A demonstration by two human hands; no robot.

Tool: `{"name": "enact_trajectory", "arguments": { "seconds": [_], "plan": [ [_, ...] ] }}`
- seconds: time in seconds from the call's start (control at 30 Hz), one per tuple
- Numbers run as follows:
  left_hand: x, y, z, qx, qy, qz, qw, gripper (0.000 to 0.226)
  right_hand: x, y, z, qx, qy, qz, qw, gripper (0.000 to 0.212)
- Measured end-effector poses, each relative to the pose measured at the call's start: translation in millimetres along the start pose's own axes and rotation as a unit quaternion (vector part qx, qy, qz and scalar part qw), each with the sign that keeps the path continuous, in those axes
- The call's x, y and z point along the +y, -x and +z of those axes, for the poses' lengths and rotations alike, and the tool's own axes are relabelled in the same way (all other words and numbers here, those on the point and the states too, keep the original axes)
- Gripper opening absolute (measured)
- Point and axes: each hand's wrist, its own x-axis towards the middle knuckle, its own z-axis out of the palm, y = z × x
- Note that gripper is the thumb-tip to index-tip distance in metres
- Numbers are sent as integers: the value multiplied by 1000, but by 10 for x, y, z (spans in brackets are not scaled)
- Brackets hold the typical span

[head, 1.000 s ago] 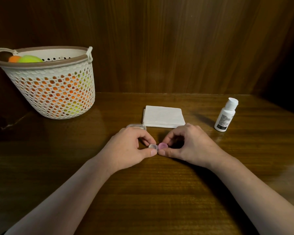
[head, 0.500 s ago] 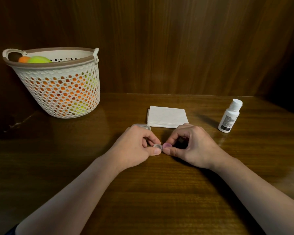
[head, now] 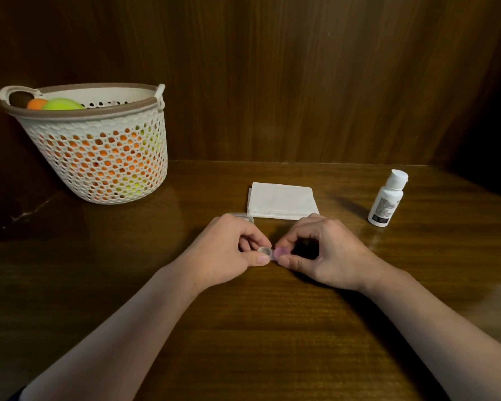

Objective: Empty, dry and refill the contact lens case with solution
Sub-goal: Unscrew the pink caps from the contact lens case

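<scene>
A small contact lens case (head: pixel 272 251) with one clear well and one pink well lies on the wooden table (head: pixel 243 328) between my hands. My left hand (head: pixel 229 250) pinches the clear side between thumb and fingers. My right hand (head: pixel 321 253) pinches the pink side the same way. A stack of white tissues (head: pixel 282 199) lies just behind the hands. The white solution bottle (head: pixel 386 198) stands upright at the right with its cap on.
A white perforated basket (head: pixel 99 151) holding orange and green balls stands at the back left. A clear plastic object (head: pixel 242 217) peeks out behind my left hand. A dark wooden wall rises behind the table.
Both hands stay pinched on the lens case with almost no motion. The camera view has shifted slightly, so the basket and bottle sit a bit further right in the frame.
</scene>
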Motion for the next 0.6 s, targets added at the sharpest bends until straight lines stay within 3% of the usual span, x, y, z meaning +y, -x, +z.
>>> {"name": "enact_trajectory", "arguments": {
  "seconds": [0.2,0.4,0.6],
  "plan": [
    [-3,10,-1,-1,-3,-2,1000,21,-51,-9,90,57,34,-1,998,27],
    [-6,9,-4,0,2,-2,1000,21,-17,-4,43,1,-36,43,998,41],
    [-7,9,-8,1,-5,3,1000,21,-6,-34,58,21,16,51,998,56]
  ]
}}
